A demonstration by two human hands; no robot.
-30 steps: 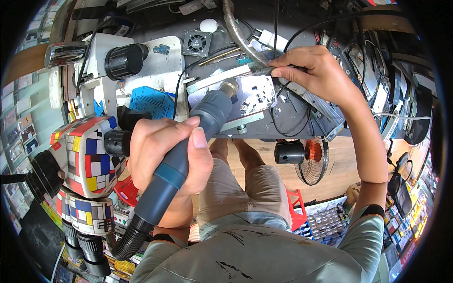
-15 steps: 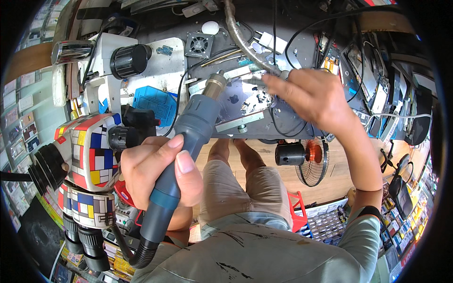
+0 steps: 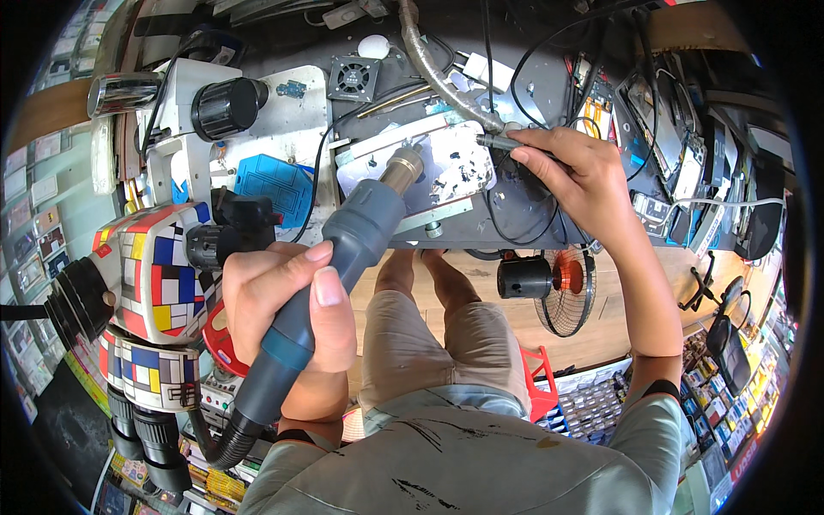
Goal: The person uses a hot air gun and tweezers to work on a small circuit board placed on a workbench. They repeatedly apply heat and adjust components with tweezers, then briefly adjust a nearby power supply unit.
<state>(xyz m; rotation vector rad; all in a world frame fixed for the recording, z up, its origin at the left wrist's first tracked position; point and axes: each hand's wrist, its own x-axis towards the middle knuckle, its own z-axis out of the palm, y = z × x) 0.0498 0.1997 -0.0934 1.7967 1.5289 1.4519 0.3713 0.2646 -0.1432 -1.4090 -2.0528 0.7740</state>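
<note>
My left hand [image 3: 292, 313] is wrapped round the thick grey handle of a hot air gun [image 3: 365, 219]. Its metal nozzle points up over a shiny panel [image 3: 455, 176], which has dark flakes and patches on its surface. The panel lies in a holder with pale bars [image 3: 438, 216] along its sides. In my right hand [image 3: 575, 172], a slim grey pen-like tool [image 3: 498, 142] is pinched between thumb and fingers. Its tip is at the panel's upper right corner; whether it touches, I cannot tell.
A microscope with a colourful checked body [image 3: 163, 283] stands close on the left, by a blue mat [image 3: 275, 189]. Behind the panel are a small square fan [image 3: 353, 79] and a flexible metal arm [image 3: 429, 64]. Black cables [image 3: 519, 240] loop at the right, near stacked parts.
My right hand has drawn the tool rightward, from over the panel to its corner. The gun's nozzle has come slightly nearer to me, and the panel looks brighter.
</note>
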